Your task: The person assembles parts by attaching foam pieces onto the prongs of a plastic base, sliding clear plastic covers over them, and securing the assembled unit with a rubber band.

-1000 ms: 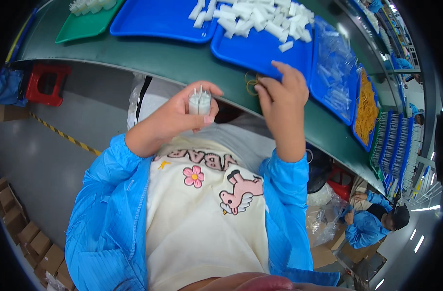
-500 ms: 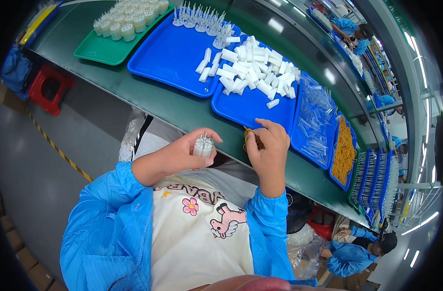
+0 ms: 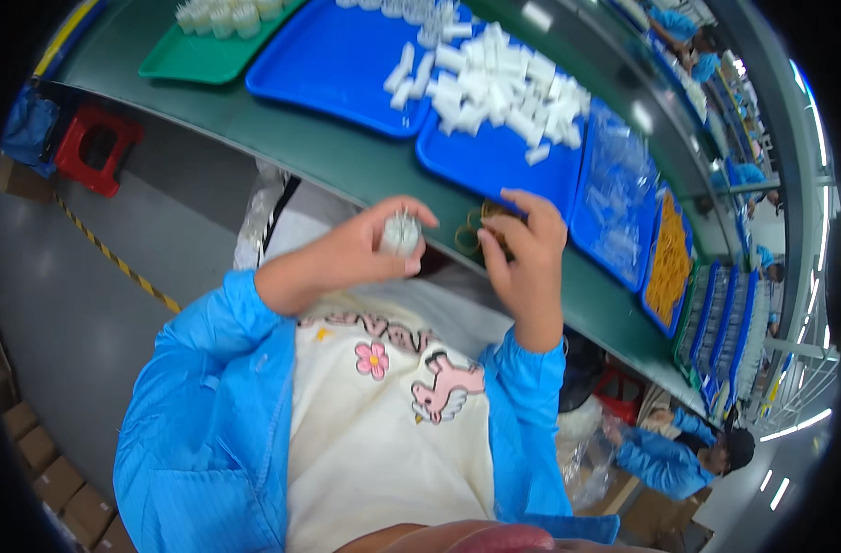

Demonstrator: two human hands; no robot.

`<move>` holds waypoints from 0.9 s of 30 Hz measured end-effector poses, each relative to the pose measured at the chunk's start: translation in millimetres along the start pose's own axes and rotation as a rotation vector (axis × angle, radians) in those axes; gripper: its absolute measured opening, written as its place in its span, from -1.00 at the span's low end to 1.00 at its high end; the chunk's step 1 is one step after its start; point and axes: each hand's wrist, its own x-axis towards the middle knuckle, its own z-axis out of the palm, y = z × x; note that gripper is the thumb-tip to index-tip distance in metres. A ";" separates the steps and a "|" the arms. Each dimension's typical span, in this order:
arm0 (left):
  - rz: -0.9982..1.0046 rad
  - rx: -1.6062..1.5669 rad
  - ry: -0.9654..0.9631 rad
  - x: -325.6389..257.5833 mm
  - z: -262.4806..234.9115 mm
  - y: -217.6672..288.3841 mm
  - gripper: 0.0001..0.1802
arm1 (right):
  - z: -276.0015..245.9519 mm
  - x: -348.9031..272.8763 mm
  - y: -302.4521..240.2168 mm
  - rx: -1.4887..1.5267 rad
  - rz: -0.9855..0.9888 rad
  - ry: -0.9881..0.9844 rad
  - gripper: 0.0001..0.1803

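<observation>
My left hand [image 3: 351,249] is closed round a small round bundle of white pieces [image 3: 399,236], with thin clear prongs showing on top. The fingers and thumb wrap its sides, and its underside is hidden. To the right, my right hand [image 3: 534,263] is at a small heap of yellow-brown rubber bands [image 3: 469,238] by the bench's near edge. Its thumb and a bent finger come close together on the bands, while the index finger stretches out above. Blur and the hand itself hide how many bands are between the fingertips.
On the green bench [image 3: 374,170] stand a blue tray of white tubes [image 3: 568,175], a blue tray with clear pronged parts [image 3: 324,83], a green tray of finished-looking bundles [image 3: 176,63], clear tubes [image 3: 614,212] and more rubber bands [image 3: 667,267]. A red stool [image 3: 98,152] stands left; a co-worker [image 3: 669,456] sits right.
The view has shifted, so the trays sit higher in the picture. My left hand has tilted the bundle slightly. My right hand's fingers have shifted on the rubber bands, and a loop shows at the heap's left.
</observation>
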 end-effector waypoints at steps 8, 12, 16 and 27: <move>-0.058 0.055 0.074 0.4 4.0 6.4 -0.44 | -3.3 -12.5 -9.0 -0.057 -0.004 -0.099 -0.71; -0.100 0.049 0.064 -2.2 5.2 12.9 -0.47 | 14.1 -21.0 -11.1 -0.019 -0.050 -0.099 -0.76; -0.087 0.058 0.075 -4.6 4.4 13.0 -0.47 | 24.6 -30.4 -19.3 -0.113 -0.132 -0.004 -0.79; -0.132 0.083 0.072 -4.2 4.3 13.4 -0.46 | 23.6 -34.5 -18.0 -0.083 -0.108 0.080 -0.74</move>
